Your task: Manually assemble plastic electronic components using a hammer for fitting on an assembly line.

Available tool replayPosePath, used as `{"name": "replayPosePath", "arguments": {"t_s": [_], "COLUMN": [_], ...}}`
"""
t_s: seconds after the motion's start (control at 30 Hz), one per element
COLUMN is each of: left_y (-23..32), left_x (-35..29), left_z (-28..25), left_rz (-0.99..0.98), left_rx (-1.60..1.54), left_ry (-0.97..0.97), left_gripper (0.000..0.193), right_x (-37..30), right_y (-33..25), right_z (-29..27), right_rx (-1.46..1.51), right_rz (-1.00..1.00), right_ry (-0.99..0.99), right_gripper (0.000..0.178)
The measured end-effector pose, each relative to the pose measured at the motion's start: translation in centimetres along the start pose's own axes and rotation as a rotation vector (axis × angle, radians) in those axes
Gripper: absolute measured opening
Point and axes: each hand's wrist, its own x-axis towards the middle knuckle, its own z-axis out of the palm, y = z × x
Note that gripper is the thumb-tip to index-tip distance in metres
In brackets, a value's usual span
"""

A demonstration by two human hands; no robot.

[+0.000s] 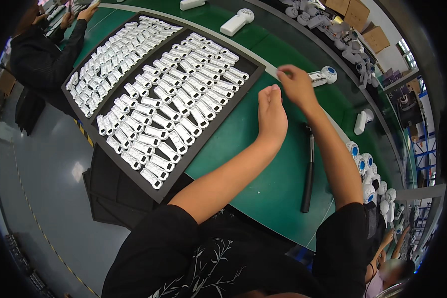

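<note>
My left hand [272, 117] is raised over the green table beside the tray, its fingers pressed together and pointing away from me. Whatever it may hold is hidden. My right hand [299, 88] is just beyond it, fingers bent and apart, with nothing seen in them. Past my right hand, a white handheld device [324, 76] with a round, blue-centred head lies on the green belt. A large black tray [218, 130] at the left carries many silvery-white handle-shaped parts [184, 94] in rows. A hammer [309, 171] with a black handle lies right of my left forearm.
More white devices lie on the belt [283, 52], including one at the far side [237, 22]. Several stand clustered by my right elbow [366, 164]. Black trays [115, 186] are stacked below the table edge. A person in dark clothes [47, 54] works at the far left.
</note>
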Motion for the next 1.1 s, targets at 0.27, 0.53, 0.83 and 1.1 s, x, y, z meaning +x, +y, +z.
{"name": "replayPosePath", "arguments": {"t_s": [0.27, 0.53, 0.83, 1.1], "left_y": [-1.1, -1.0, 4.3, 2.5], "left_x": [0.2, 0.3, -0.3, -0.4], "left_z": [0.2, 1.2, -0.1, 1.4], "left_rz": [0.096, 0.019, 0.005, 0.219], "left_rx": [-0.042, -0.067, -0.23, -0.188], "left_ry": [0.148, 0.157, 0.142, -0.162], "left_gripper": [0.042, 0.044, 0.053, 0.046], "right_x": [16.2, 22.6, 1.5, 2.1], "right_y": [-6.7, 0.6, -5.2, -0.4], "right_z": [8.9, 9.6, -1.9, -0.4], "right_rx": [0.197, 0.55, 0.282, 0.174], "right_rz": [0.349, 0.454, -0.001, -0.284], "right_ry": [0.031, -0.215, -0.013, -0.18], "right_gripper": [0.061, 0.053, 0.04, 0.022]}}
